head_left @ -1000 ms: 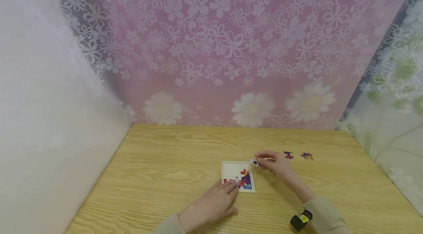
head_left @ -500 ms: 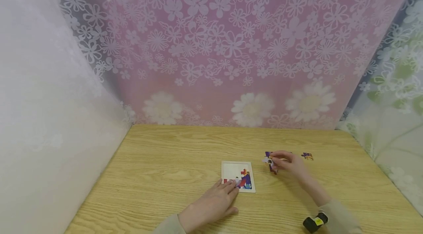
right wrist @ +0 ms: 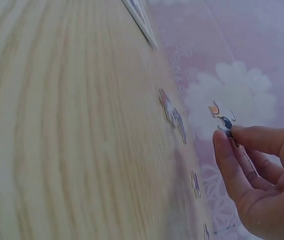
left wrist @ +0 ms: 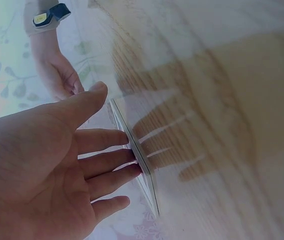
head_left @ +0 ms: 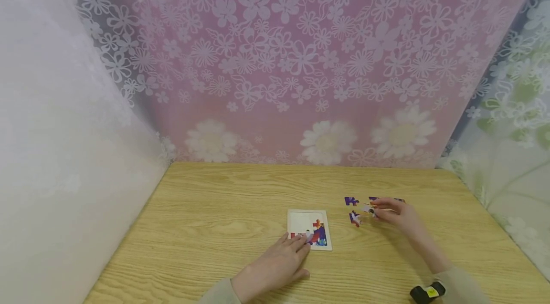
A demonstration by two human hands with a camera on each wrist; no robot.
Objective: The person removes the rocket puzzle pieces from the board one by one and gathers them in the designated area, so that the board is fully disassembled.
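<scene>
My right hand (head_left: pixel 397 215) pinches a white puzzle piece (right wrist: pixel 224 119) with a dark round mark between thumb and fingertips, raised above the table. My left hand (head_left: pixel 277 261) lies with straight fingers on the lower left of a white-framed puzzle board (head_left: pixel 301 211). In the left wrist view its fingers (left wrist: pixel 109 157) reach the board's edge. Colourful pieces fill the board's lower and right parts; the upper left shows bare white. A purple piece (head_left: pixel 351 201) and a purple-and-white piece (head_left: pixel 354 218) lie right of the board.
Behind the right hand, two more puzzle pieces show partly, one (head_left: pixel 373 198) near its fingertips and one (head_left: pixel 400 200) farther right. A black band with a yellow label (head_left: pixel 428 292) is on the right wrist. Floral curtains (head_left: pixel 275 79) stand behind the wooden table (head_left: pixel 215 199).
My right hand has carried the white piece rightward, away from the board, uncovering the two purple pieces beside it. The left hand has stayed in place.
</scene>
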